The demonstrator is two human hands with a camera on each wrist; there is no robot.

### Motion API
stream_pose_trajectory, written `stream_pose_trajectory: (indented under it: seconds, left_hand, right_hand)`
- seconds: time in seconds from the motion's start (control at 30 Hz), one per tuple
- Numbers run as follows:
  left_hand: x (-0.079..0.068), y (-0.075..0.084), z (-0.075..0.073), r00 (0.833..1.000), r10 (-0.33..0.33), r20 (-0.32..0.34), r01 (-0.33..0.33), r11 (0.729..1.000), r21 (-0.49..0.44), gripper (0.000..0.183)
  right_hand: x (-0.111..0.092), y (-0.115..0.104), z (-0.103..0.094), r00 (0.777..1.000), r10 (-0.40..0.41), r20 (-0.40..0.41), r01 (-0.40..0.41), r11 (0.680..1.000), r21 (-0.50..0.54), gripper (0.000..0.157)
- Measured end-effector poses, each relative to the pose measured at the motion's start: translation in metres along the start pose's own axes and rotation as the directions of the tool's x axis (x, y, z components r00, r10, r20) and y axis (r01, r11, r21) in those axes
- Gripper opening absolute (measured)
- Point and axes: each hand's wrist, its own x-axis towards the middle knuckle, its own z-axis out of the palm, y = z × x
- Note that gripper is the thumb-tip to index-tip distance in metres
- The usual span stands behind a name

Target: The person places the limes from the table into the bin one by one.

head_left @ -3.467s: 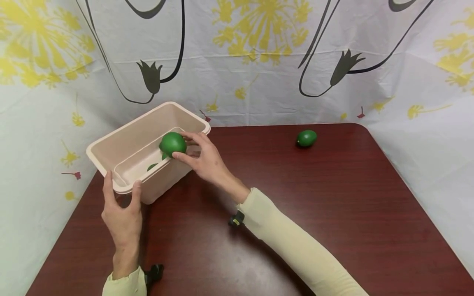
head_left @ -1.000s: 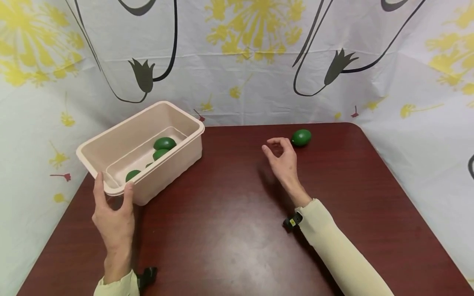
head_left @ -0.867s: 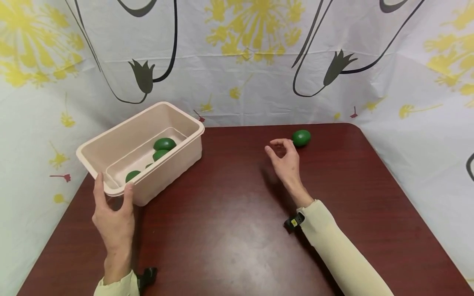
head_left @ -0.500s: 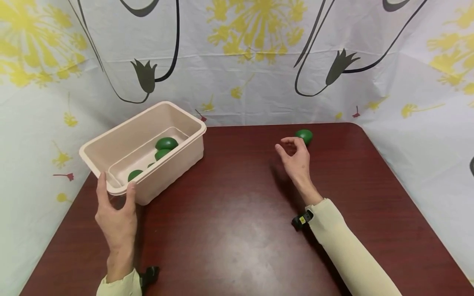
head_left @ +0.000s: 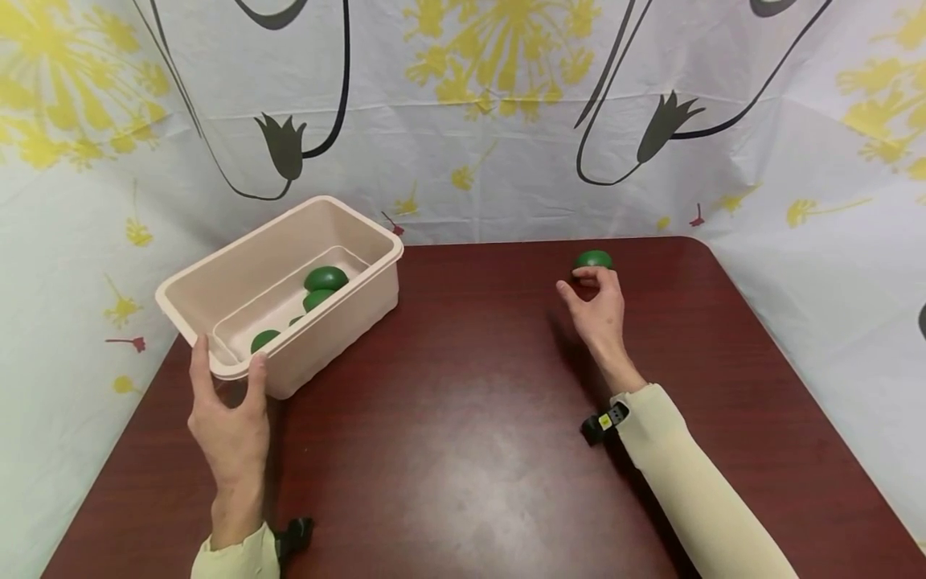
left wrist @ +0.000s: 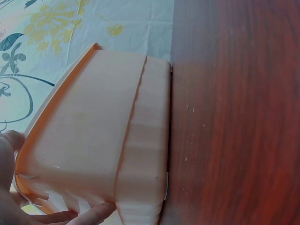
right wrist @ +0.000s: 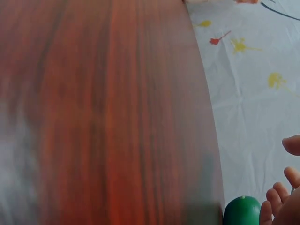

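My left hand grips the near-left corner of a beige plastic bin, thumb on one side of the rim and fingers on the other. The left wrist view shows those fingers curled under the rim against the bin's outer wall. Inside the bin lie several green limes, partly hidden by the front wall. Toward the table's back right, my right hand hovers with thumb and fingers apart, holding nothing. Just beyond its fingertips sits a single lime, its near part covered by the hand.
The bin stands at the left on a dark red wooden table. A white cloth with yellow and grey flower prints hangs behind the table and along both sides. Each wrist carries a small black camera.
My right hand held a lime over the bin's front rim, let go of it, and has moved right to the lime on the table. My left hand stays on the bin.
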Motion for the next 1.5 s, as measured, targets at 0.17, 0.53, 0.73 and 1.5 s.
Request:
stream_pose_trajectory:
  seconds: [0.17, 0.53, 0.73, 1.5]
  left_hand:
    - [0.001, 0.001, -0.001, 1.0, 0.005, -0.005, -0.005, 1.0, -0.003, 0.07]
    - [0.001, 0.0, -0.001, 1.0, 0.001, -0.014, -0.001, 1.0, 0.005, 0.069]
    - [0.001, 0.0, -0.001, 1.0, -0.004, -0.004, 0.004, 1.0, 0.003, 0.069]
    - [-0.001, 0.001, -0.001, 1.0, 0.007, 0.005, -0.007, 1.0, 0.014, 0.069]
  right_hand:
    - [0.005, 0.003, -0.007, 1.0, 0.001, -0.016, -0.002, 0.999, -0.04, 0.043]
    - [0.013, 0.009, -0.011, 1.0, 0.015, -0.016, -0.016, 0.994, -0.11, 0.052]
    - [0.016, 0.013, -0.014, 0.999, 0.034, -0.003, -0.034, 0.989, -0.143, 0.061]
    - [0.031, 0.031, -0.023, 0.996, 0.089, 0.016, -0.085, 0.984, -0.159, 0.075]
